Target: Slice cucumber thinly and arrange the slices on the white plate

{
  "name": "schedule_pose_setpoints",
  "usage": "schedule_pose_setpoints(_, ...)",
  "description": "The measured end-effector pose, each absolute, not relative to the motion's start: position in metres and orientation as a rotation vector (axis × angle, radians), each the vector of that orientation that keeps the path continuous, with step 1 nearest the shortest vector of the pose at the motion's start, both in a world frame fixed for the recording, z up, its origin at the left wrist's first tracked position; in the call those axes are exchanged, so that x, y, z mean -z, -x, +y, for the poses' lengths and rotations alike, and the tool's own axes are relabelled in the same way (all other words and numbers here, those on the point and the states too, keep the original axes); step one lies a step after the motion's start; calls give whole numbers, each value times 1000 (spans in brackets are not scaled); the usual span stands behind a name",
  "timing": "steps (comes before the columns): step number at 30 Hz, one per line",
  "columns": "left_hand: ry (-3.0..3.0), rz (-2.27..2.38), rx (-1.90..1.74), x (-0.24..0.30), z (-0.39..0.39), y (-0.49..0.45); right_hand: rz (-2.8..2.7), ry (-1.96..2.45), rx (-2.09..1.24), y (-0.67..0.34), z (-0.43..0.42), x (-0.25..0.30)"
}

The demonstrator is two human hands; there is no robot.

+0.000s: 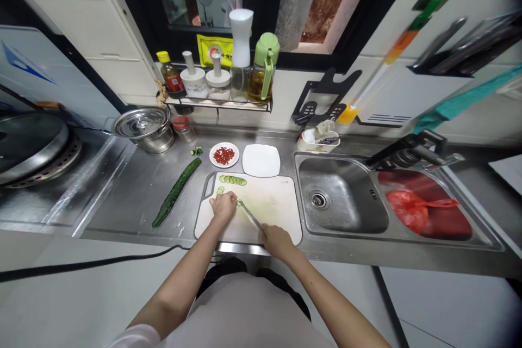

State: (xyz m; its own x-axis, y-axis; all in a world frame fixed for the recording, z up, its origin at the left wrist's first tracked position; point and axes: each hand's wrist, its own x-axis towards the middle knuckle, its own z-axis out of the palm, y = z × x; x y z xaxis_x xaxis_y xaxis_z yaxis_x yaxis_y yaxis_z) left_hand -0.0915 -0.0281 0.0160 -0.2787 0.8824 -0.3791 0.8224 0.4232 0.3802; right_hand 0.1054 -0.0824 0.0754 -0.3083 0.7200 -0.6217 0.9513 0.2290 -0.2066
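On the white cutting board [269, 206], my left hand [223, 206] is closed, its fingers curled at a small cucumber piece [239, 203] that they mostly cover. My right hand [278, 241] grips the handle of a kitchen knife [252, 216]. The blade slants away to the left, its tip at the cucumber piece beside my left fingertips. Behind my left hand lies a pale green cucumber slice [221, 190]. Farther back on the board is a row of overlapping cucumber slices [233, 180]. Left of the board, a whole dark green cucumber [177, 191] rests on the steel counter.
Behind the board stand a plate of chopped red pieces [224, 155] and a white square plate [261, 160]. Cucumber ends [196, 150] lie near a lidded pot [144, 129]. A double sink [342, 223] adjoins on the right, with a red plastic bag [410, 211] inside. Bottles fill a wall rack [220, 102].
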Motion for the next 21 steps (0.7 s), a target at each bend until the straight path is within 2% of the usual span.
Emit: schedule_pose_setpoints(21,-1412,2141,-175,-14,-24,93,2128,-1528,765,-103,-79,-77)
